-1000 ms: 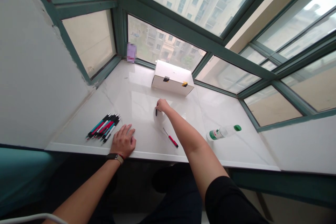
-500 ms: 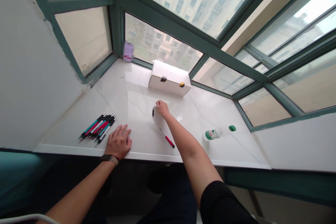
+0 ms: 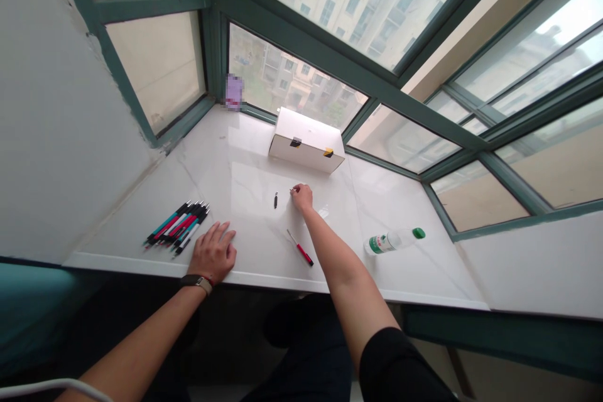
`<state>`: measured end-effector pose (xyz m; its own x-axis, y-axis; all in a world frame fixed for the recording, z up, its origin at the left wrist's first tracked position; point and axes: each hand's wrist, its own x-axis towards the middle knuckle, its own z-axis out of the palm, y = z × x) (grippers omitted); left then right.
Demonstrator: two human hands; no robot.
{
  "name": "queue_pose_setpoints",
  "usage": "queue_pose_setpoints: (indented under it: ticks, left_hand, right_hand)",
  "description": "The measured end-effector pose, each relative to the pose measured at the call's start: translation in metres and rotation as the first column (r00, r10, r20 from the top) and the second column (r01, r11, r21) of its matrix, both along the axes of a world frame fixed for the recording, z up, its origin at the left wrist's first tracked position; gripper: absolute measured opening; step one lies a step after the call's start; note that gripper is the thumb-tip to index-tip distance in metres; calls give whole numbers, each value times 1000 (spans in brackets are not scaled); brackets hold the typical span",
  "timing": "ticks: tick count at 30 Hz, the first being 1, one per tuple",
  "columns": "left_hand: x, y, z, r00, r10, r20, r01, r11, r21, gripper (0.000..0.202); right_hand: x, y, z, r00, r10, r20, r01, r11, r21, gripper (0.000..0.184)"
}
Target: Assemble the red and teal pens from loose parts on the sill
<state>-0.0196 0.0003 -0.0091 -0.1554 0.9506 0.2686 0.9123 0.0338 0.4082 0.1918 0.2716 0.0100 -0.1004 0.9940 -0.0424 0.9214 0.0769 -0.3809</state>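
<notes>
My left hand (image 3: 214,253) lies palm down on the white sill (image 3: 254,245) near its front edge, fingers stretched out. Just left of it is a loose pile of pens (image 3: 178,226) in black, red, teal and white. Farther forward, my right hand (image 3: 302,198) is closed in a pinch; a tiny piece shows at the fingertips, too small to name. To the left of those fingertips lies a short black pen part (image 3: 276,201), apart from the hand. Nearer me, a red pen barrel (image 3: 304,254) with a thin refill sticking out rests beside my right forearm.
A white box (image 3: 306,141) with black and yellow tabs stands against the window at the back. On the right is a clear plastic bottle (image 3: 393,241) with a green cap. A blurred purple item (image 3: 233,92) leans in the left window corner.
My right hand has shifted right, away from the short black pen part, with its fingers still pinched. My left hand has stayed in place.
</notes>
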Motion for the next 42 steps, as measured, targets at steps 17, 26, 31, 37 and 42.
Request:
queue_pose_setpoints:
  ticks: [17,26,31,37,42]
  left_hand:
    - [1,0,-1,999,12,-40,-12,1000,-1,36]
    - [1,0,-3,1000,19,-21,-18,1000,10,36]
    - [2,0,-2,999,20,-28,-19,1000,23,38]
    - [2,-2,0,998,17,-61,-15,1000,26,35]
    - [1,-2,0,998,3,-56,-1,999,35,36]
  right_hand:
    - [-4,-1,7,990,123,72,-119,992,-49,19]
    - [-3,-78,16,963,266,47,-252,948,-196,14]
    - [-12,-112,23,947,319,44,-302,927,-220,13]
    - [19,-123,44,976,216,-18,-216,965,-149,28]
    - [72,-159,48,982,170,84,-140,949,-282,31]
